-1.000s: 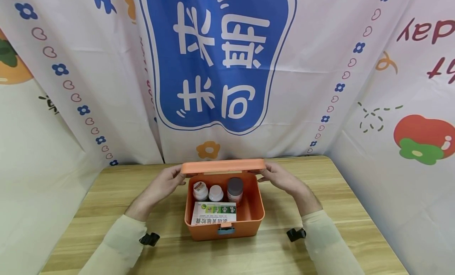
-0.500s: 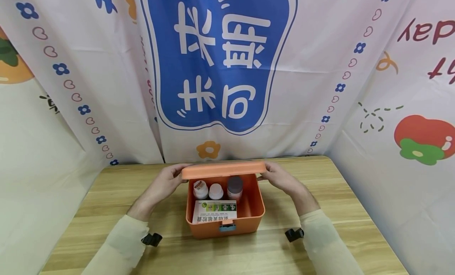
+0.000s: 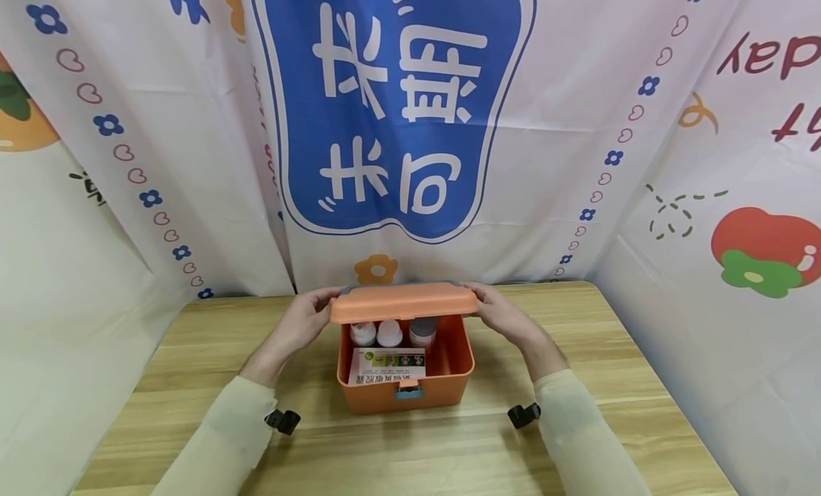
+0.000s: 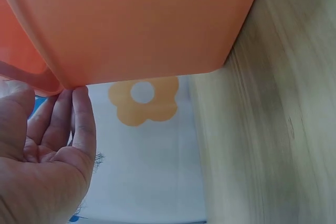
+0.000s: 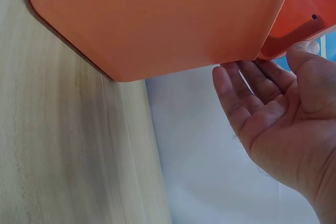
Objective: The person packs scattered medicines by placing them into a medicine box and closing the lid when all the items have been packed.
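Observation:
An orange medicine box (image 3: 442, 395) stands on the table with its lid (image 3: 404, 301) partly raised and tilted toward me. My left hand (image 3: 301, 325) holds the lid at its left end. At the opposite end, my right hand (image 3: 507, 315) holds it likewise. In both wrist views the thumb lies at the lid and the fingers (image 4: 84, 119) reach to the box's back corner. Inside stand two white bottles (image 3: 389, 332) and a dark-capped bottle (image 3: 422, 336), their tops partly hidden by the lid. A white-and-green medicine carton (image 3: 388, 368) leans in front of them.
A blue-grey latch (image 3: 408, 391) sits on the box's front wall. The wooden table (image 3: 410, 453) ends at a printed white curtain (image 3: 526, 218) just behind the box. Black wrist cameras (image 3: 283, 421) are strapped to both forearms.
The lid has tipped forward, now covering more of the bottles and showing its top. The box has shifted slightly away from me, and both hands have moved with it.

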`<state>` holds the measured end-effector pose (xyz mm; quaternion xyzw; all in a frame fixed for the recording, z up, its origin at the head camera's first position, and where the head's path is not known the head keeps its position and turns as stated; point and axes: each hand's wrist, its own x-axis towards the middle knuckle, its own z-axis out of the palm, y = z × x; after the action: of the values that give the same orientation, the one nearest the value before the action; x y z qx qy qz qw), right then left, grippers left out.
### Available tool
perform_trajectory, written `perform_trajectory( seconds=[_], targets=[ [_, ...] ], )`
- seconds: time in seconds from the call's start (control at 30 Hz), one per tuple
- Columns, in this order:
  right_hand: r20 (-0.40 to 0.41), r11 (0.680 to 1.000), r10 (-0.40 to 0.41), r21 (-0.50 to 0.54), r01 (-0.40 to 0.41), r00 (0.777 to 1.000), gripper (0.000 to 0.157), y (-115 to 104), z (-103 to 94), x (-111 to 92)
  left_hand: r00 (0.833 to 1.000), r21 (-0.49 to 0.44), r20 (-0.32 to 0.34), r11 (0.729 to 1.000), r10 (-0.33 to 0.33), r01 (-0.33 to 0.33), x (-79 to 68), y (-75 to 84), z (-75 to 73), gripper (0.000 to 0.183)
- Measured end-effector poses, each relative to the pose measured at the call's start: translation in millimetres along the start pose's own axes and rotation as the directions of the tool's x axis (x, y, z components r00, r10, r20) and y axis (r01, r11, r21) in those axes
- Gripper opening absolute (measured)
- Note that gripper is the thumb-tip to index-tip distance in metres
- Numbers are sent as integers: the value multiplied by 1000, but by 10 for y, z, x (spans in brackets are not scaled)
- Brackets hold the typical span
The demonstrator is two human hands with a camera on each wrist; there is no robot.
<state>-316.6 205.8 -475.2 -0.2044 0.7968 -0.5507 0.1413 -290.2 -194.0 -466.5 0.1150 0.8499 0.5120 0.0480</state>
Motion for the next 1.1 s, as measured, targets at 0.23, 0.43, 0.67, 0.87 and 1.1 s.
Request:
perform_trajectory(
  seconds=[0.23, 0.43, 0.67, 0.87, 1.1],
  targets=[
    [-52, 999, 44, -17, -45, 998, 48, 33, -24, 46, 999, -28, -9, 999, -36, 36, 104, -50, 13, 45],
    [-52, 998, 56, 8, -55, 997, 51, 67, -40, 67, 1000, -50, -16, 998, -24, 23, 155, -92, 31, 51],
    [-46, 999, 18, -30, -20, 999, 55, 121, -51, 63, 998, -28, -28, 998, 48, -49, 179, -174, 51, 44],
    [-8, 999, -29, -42, 29, 1000, 55, 165, -59, 45, 988, 10, -16, 988, 152, -152, 170, -232, 41, 43],
    [21, 997, -65, -50, 66, 998, 52, 183, -62, 37, 979, 26, 0, 979, 202, -202, 167, -291, 34, 43]
  ],
)
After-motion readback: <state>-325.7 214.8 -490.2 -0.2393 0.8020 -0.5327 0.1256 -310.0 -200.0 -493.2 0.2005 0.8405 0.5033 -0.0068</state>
